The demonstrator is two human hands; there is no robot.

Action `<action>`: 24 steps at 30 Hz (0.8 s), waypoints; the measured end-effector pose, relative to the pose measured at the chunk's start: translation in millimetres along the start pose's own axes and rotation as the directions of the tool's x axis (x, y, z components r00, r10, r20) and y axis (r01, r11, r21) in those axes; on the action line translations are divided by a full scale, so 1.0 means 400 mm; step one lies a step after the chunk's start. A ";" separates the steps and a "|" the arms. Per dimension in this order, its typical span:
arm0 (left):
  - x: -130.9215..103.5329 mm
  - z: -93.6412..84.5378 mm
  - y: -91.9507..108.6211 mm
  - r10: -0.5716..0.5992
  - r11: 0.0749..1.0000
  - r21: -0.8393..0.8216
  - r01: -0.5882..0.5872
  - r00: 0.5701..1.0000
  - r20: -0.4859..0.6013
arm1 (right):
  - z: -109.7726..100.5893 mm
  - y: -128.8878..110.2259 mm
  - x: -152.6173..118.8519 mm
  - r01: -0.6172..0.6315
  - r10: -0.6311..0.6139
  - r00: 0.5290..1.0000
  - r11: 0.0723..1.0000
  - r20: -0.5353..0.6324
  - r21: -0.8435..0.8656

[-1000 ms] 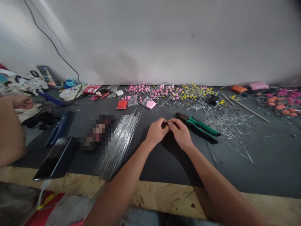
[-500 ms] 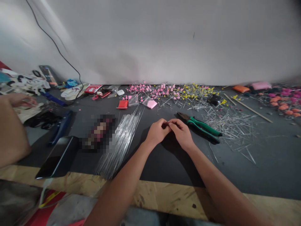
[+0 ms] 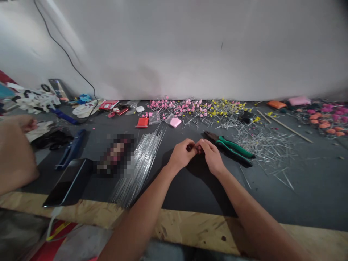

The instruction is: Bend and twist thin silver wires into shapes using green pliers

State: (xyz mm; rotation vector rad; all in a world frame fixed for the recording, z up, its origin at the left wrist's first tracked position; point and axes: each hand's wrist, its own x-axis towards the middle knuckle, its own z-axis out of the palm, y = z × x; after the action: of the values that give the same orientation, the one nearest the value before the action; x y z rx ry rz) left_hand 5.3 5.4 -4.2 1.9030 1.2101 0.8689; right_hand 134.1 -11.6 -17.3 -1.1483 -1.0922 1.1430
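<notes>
Over the dark mat, my left hand (image 3: pixel 181 154) and my right hand (image 3: pixel 211 154) meet at the fingertips. Both are pinched closed around something too small to make out. To the right of my right hand lie pliers (image 3: pixel 233 148) with green and black handles. A bundle of straight silvery wires (image 3: pixel 141 159) rests left of my left hand. Behind the hands are a pink packet (image 3: pixel 175 122), a red packet (image 3: pixel 142 122) and a heap of wires with pink tips (image 3: pixel 179 108). Yellow-tipped wires (image 3: pixel 227 107) adjoin that heap.
Loose wires (image 3: pixel 266 145) are scattered beyond the pliers, near a wooden stick (image 3: pixel 292 128). At left are a dark phone (image 3: pixel 69 183), a blue tool (image 3: pixel 71 148) and another person's arm (image 3: pixel 16 156). A cable (image 3: pixel 66 54) hangs along the wall.
The fingers of my right hand have shifted slightly and curled more against my left fingertips. At left, the other person's hand has changed pose. The view has shifted a little.
</notes>
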 end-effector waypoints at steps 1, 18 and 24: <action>-0.002 -0.001 0.005 0.029 1.000 -0.005 -0.029 0.999 0.017 | -0.004 -0.001 0.000 -0.021 0.020 1.000 1.000 0.015 0.020; -0.014 -0.004 -0.003 0.182 0.973 0.155 -0.173 0.982 -0.047 | -0.028 -0.020 0.000 -0.218 0.181 0.964 0.957 0.193 0.194; -0.019 -0.017 -0.009 0.267 0.940 0.219 -0.261 0.964 0.000 | -0.035 -0.037 -0.003 -0.343 0.299 0.896 0.936 0.329 0.085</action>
State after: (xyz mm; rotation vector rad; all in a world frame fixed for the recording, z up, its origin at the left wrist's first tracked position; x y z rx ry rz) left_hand -4.3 1.0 -4.9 2.2759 1.1201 0.9377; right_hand 149.2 -15.0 -4.0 -1.0846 -1.0591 1.6824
